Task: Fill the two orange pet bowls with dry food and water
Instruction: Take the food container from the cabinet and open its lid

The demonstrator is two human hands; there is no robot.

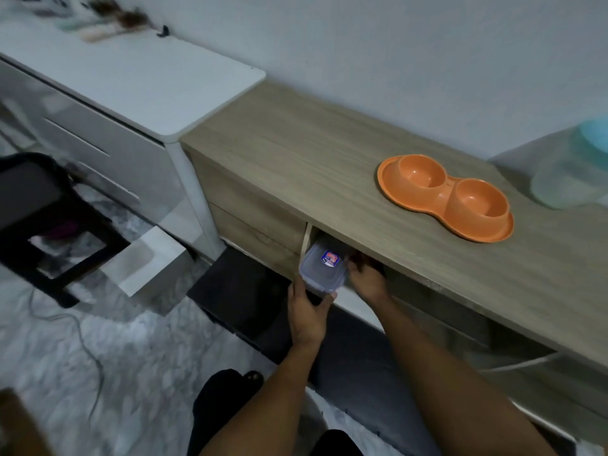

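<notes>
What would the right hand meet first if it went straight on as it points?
Probably nothing nearby: the right hand points into the dark compartment beside the container; depth inside is unclear.

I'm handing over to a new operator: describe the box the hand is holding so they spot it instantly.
Start at the long wood-grain cabinet against the wall, with the orange double pet bowl on top. In the open compartment under its top, left of the bowl, the left hand grips a small translucent lidded plastic box; it alone bears a blue-and-red sticker on its lid.
</notes>
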